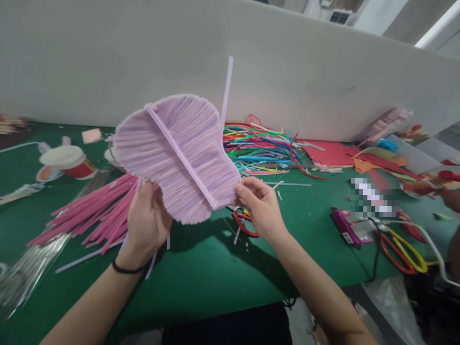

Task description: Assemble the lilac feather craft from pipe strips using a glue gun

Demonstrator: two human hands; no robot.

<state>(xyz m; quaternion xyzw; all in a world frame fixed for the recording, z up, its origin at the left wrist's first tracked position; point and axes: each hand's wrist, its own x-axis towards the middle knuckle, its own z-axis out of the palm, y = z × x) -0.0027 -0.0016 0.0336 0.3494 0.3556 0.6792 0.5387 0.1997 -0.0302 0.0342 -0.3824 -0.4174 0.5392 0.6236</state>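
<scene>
Green table (pixel 204 273), handheld lilac panel (pixel 172 160) overlapping multicoloured stems (pixel 264 147), pink stems (pixel 89 208) nearby

On the smooth green tabletop (pixel 201 268), a red paper cup with round white lid (pixel 77 166) near a pale pink square (pixel 92 135); at right, flat red paper sheets (pixel 325 153), a purple box (pixel 345 228), red-and-yellow-handled scissors (pixel 405 258); behind, a grey-white partition (pixel 108 52).

A craft workspace: green worktable (pixel 201 282) with heaped coloured pipe cleaners (pixel 262 149), red paper (pixel 328 154) and scissors (pixel 406 261)
</scene>
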